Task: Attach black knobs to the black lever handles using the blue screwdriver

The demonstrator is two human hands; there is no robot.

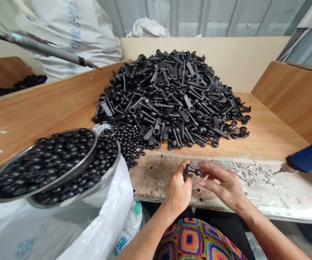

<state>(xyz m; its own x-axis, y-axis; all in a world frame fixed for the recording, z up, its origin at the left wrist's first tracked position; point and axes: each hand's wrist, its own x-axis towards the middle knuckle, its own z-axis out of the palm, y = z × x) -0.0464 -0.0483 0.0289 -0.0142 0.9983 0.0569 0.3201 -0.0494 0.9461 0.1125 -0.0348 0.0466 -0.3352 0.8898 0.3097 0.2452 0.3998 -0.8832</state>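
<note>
Over the near middle of the tabletop (156, 182), we hold a black crank (186, 174) in our left hand (180, 187), the fingers (183, 168) pinching it, with a ball (197, 172) at its right end. Our right hand (226, 184) is just beside that ball, thumb and fingers slightly parted; we cannot tell whether they touch it. On the far side rises a pile (172, 97) of black cranks. To the left, loose beads (129, 141) lie against it, and more fill an upper bowl (95, 142) and a lower bowl (118, 153). Silvery pins (250, 175) lie scattered on the right, near a blue tool (310, 155).
</note>
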